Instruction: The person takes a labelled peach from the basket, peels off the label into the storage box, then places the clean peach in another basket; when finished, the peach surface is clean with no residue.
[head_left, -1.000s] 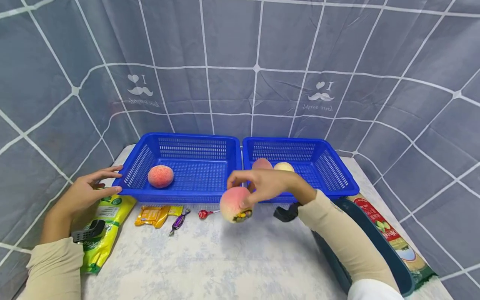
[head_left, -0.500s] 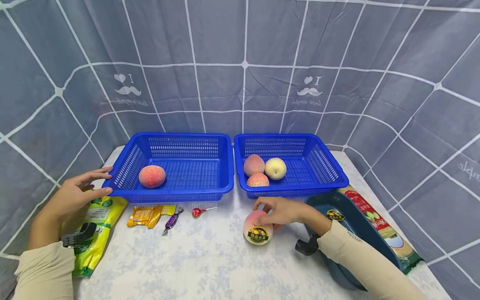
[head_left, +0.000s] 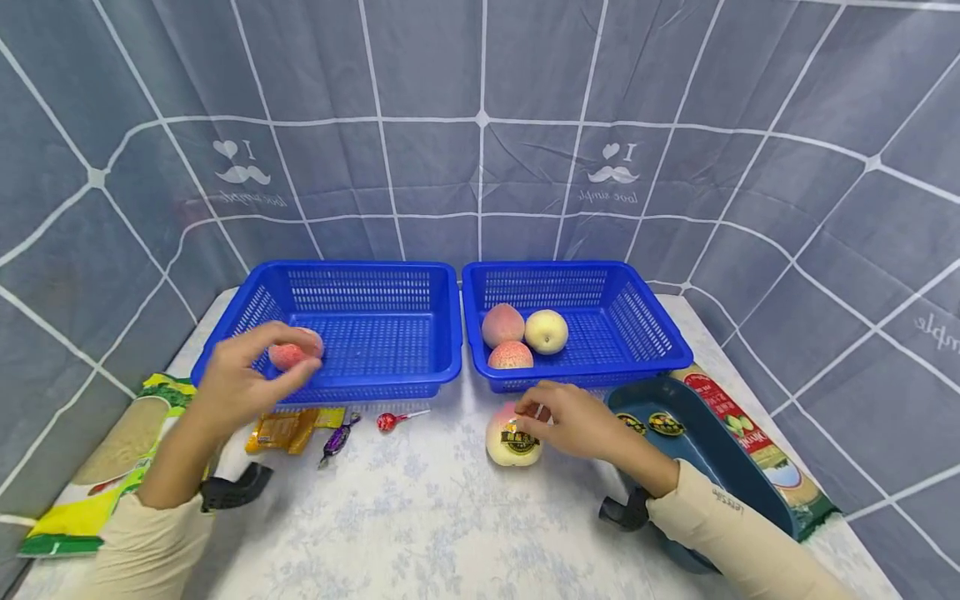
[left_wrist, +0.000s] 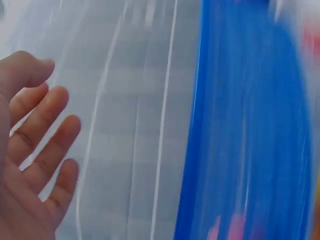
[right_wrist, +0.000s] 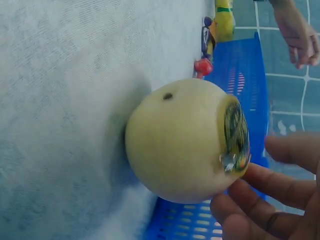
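Your right hand [head_left: 577, 421] rests on the worktop [head_left: 420, 517] beside a peach with a round sticker [head_left: 513, 435]. The fingertips touch the top and side of this peach, with fingers only lightly bent; in the right wrist view the fingers [right_wrist: 272, 187] lie against the sticker end of the fruit [right_wrist: 185, 140], and the peach sits on the cloth. It stands just in front of the right blue basket [head_left: 660, 354], not inside it.

Your left hand [head_left: 243, 379] is raised over the front rim of the left blue basket [head_left: 442, 333]. Its fingers are spread and relaxed, and they hold nothing. A pink peach [head_left: 288, 354] lies in that basket right behind the fingertips; I cannot tell if they touch it. The left wrist view is blurred and shows only the open palm [left_wrist: 30, 165] next to blue plastic.

The right basket holds 3 peaches [head_left: 513, 333]. On the worktop before the left basket lie a yellow snack packet [head_left: 288, 429], a purple candy [head_left: 335, 440] and a red lollipop [head_left: 390, 421]. A dark blue tray [head_left: 720, 467] is at your right forearm, and a yellow-green bag [head_left: 97, 467] is at the left edge.
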